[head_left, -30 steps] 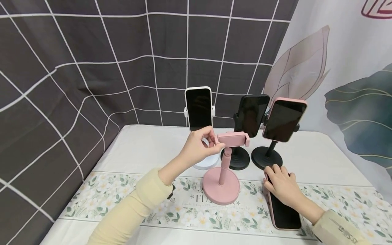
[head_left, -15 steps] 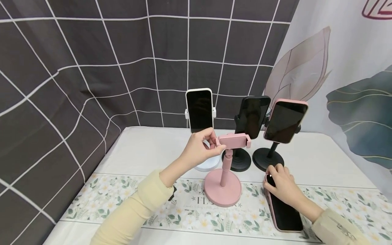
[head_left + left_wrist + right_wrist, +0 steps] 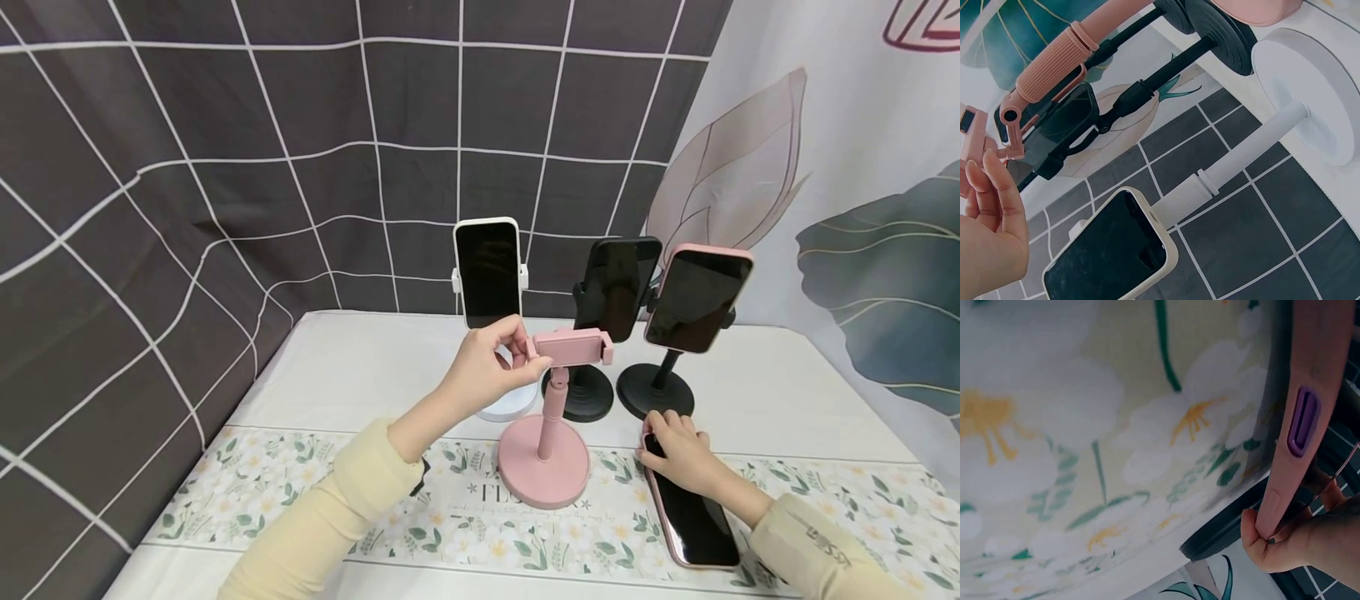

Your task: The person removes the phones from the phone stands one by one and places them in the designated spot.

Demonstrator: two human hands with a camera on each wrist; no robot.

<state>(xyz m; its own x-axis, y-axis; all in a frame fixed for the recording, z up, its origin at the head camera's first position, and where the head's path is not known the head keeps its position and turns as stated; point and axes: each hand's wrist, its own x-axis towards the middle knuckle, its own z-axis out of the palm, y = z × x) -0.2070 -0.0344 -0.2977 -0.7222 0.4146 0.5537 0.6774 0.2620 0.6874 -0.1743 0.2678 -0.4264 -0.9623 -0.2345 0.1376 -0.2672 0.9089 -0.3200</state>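
My left hand (image 3: 483, 362) pinches the left end of the clamp on a pink phone stand (image 3: 543, 475), thumb in front and fingers behind. The stand is upright on its round base, its clamp holding no phone. In the left wrist view the fingertips touch that clamp, beside the stand's ribbed column (image 3: 1054, 65). My right hand (image 3: 682, 454) grips the far end of a phone in a pink case (image 3: 697, 529), which lies screen up. The right wrist view shows the case's side edge (image 3: 1313, 356) with a purple button, the thumb and fingers around its end.
Behind stand a white stand with a white-cased phone (image 3: 489, 271), a black stand with a black phone (image 3: 617, 287), and another black stand (image 3: 656, 390) holding a pink-cased phone (image 3: 699, 300). A floral runner (image 3: 300, 475) crosses the white table. A dark grid cloth (image 3: 412, 192) hangs behind.
My right hand has shifted slightly toward the phone's far end, and the phone's far end looks a little raised. The left hand and the pink stand stay where they were.
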